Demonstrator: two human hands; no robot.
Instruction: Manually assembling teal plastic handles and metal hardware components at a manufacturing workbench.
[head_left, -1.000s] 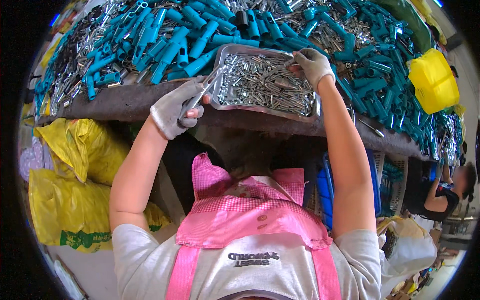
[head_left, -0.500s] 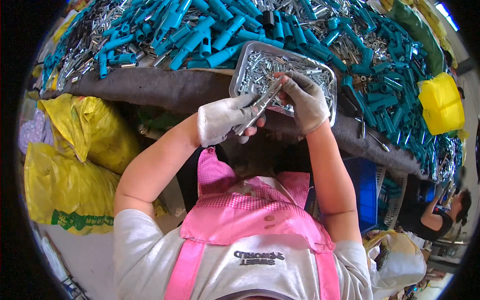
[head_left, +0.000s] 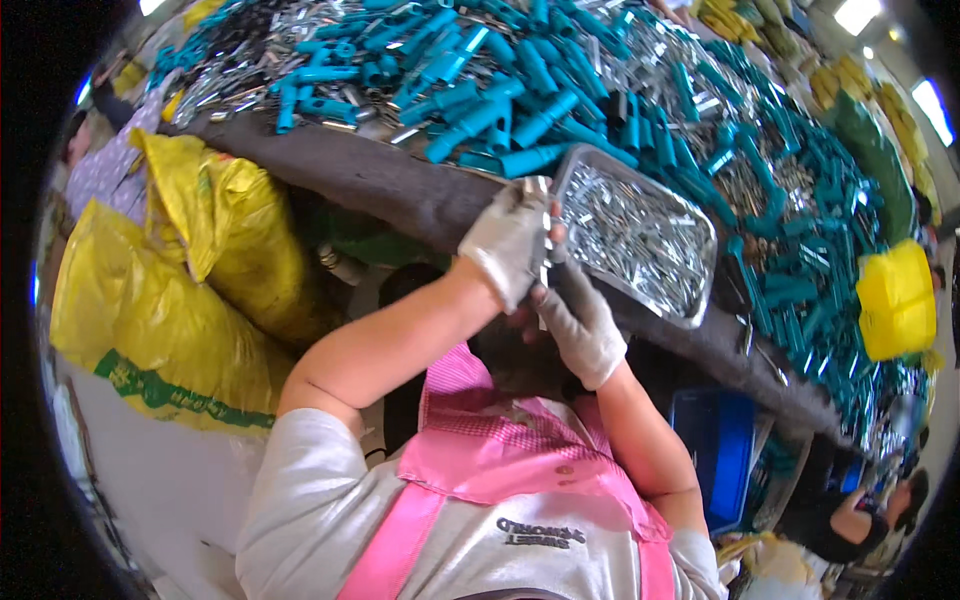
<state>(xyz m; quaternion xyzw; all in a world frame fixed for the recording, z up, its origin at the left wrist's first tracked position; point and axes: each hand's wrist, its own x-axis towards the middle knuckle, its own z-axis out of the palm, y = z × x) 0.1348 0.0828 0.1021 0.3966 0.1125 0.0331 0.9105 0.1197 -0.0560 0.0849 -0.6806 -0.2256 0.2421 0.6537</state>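
Note:
Both my hands wear pale work gloves with bare, dark-smudged fingertips. My left hand [head_left: 503, 240] is closed around a slim shiny metal tube [head_left: 543, 250], which stands nearly upright in the picture. Below it, my right hand [head_left: 580, 325] has its fingers closed at the tube's lower end; blur and the fingers hide what exactly they grip there. Just right of the hands, a metal tray [head_left: 690, 318] full of small silvery pins or screws rests at the bench's near edge. Teal tubular parts [head_left: 545, 120] lie heaped beyond it.
A dark cloth [head_left: 400, 185] covers the bench edge. Yellow sacks [head_left: 180, 310] stand at left, a blue crate [head_left: 712, 450] below the bench at right. A yellow container [head_left: 896, 300] sits on the far right of the heap. Another person [head_left: 850, 510] works at lower right.
My hands have come away from over the tray to its left side, and the metal tube has turned more upright. The whole view has rotated and shifted.

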